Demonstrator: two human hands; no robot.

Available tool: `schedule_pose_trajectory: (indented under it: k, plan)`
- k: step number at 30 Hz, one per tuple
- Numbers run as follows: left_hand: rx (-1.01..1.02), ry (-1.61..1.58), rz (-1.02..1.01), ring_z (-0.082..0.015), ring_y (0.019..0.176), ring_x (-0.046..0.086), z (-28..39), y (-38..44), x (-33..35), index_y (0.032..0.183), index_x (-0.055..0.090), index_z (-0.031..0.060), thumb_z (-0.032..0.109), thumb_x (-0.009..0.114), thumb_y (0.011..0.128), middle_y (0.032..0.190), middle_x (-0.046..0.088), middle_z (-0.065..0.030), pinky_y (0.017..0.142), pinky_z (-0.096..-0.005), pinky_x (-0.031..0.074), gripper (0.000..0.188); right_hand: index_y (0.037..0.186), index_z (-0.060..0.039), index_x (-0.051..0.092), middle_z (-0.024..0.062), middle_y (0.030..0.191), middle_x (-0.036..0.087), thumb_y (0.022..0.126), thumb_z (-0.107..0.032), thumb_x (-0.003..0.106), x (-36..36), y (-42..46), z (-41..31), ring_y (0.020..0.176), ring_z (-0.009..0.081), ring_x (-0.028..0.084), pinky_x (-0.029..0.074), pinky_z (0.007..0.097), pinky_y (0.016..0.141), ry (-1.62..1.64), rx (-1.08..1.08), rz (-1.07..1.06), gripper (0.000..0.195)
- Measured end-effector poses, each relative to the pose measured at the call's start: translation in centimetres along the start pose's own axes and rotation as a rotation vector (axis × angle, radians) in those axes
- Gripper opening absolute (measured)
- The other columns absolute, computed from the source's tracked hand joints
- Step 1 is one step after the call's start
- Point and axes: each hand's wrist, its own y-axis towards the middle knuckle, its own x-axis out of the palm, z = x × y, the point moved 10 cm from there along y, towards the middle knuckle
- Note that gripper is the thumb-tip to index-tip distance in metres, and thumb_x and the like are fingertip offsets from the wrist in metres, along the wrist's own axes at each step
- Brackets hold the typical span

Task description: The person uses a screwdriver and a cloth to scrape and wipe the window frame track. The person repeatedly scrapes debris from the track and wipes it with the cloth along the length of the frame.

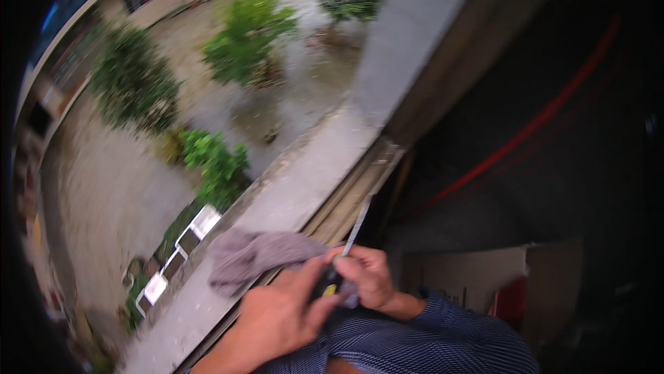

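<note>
My right hand [369,273] grips what looks like a snap-off utility knife [357,229]. Its long pale blade points up and away from me, and its dark handle has a yellow patch. Close against the handle is my left hand [282,309], index finger and thumb spread on either side of it; whether they grip it I cannot tell. A mauve-grey cloth [259,257] lies bunched across the concrete ledge and window track, partly hidden by my hands. Beneath the blade runs the window frame's track [358,192].
The concrete ledge [311,166] drops to a yard with trees [249,37]. White metal brackets [155,288] stick out below its outer edge. A grey pillar [410,26] rises beyond the track. At my right stands a cardboard box [467,270] with a red thing [508,299] in it.
</note>
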Motion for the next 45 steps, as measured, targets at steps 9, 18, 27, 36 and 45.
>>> schedule_pose_trajectory:
  k: [9, 18, 27, 36, 45]
  plan:
    - [0.274, 0.147, 0.057, -0.0378, 0.078, 0.068, 1.1, 13.5, 0.1, 0.107, 0.079, 0.0072, 0.008, 0.074, 0.088, 0.085, 0.068, -0.0168, 0.070, -0.0444, 0.053, 0.020, 0.104, 0.0014, 0.074, 0.0039, 0.099, 0.071, 0.104, -0.030, 0.065, -3.4, -2.0, 3.3, 0.087, 0.0074, 0.063, 0.051, 0.0227, 0.075, 0.062, 0.038, 0.143, 0.033]
    - [0.455, 0.270, 0.003, -0.0393, 0.089, 0.068, 1.4, 23.4, 7.9, 0.113, 0.078, 0.0127, 0.004, 0.068, 0.079, 0.092, 0.067, -0.0160, 0.077, -0.0490, 0.057, 0.036, 0.107, 0.0026, 0.074, 0.0063, 0.104, 0.072, 0.105, -0.027, 0.064, -5.3, -4.2, 4.1, 0.098, 0.0106, 0.065, 0.051, 0.0270, 0.089, 0.054, -0.022, 0.274, 0.031]
    - [0.484, 0.359, -0.107, -0.0383, 0.088, 0.068, 1.1, 25.6, 9.0, 0.100, 0.077, 0.0122, 0.009, 0.069, 0.085, 0.091, 0.067, -0.0150, 0.076, -0.0490, 0.055, 0.018, 0.106, 0.0007, 0.074, 0.0022, 0.089, 0.068, 0.106, -0.030, 0.064, -5.6, -4.7, 3.2, 0.074, 0.0063, 0.062, 0.050, 0.0229, 0.068, 0.095, -0.064, 0.283, 0.033]
    - [0.527, 0.268, -0.107, -0.0416, 0.089, 0.068, 0.7, 25.2, 8.7, 0.101, 0.069, 0.0055, 0.005, 0.070, 0.078, 0.096, 0.068, -0.0174, 0.078, -0.0478, 0.055, 0.023, 0.107, -0.0002, 0.073, -0.0004, 0.080, 0.065, 0.106, -0.032, 0.065, -4.6, -4.4, 3.5, 0.059, 0.0046, 0.059, 0.046, 0.0213, 0.056, 0.134, -0.081, 0.257, 0.032]
    - [0.705, 0.158, -0.162, -0.0386, 0.097, 0.068, 5.0, 18.6, 9.3, 0.124, 0.069, 0.0059, -0.002, 0.068, 0.071, 0.111, 0.066, -0.0152, 0.082, -0.0446, 0.058, 0.054, 0.111, 0.0017, 0.072, 0.0014, 0.085, 0.069, 0.104, -0.026, 0.068, -4.0, -5.4, 3.5, 0.061, 0.0049, 0.061, 0.049, 0.0217, 0.057, 0.162, -0.073, 0.218, 0.029]
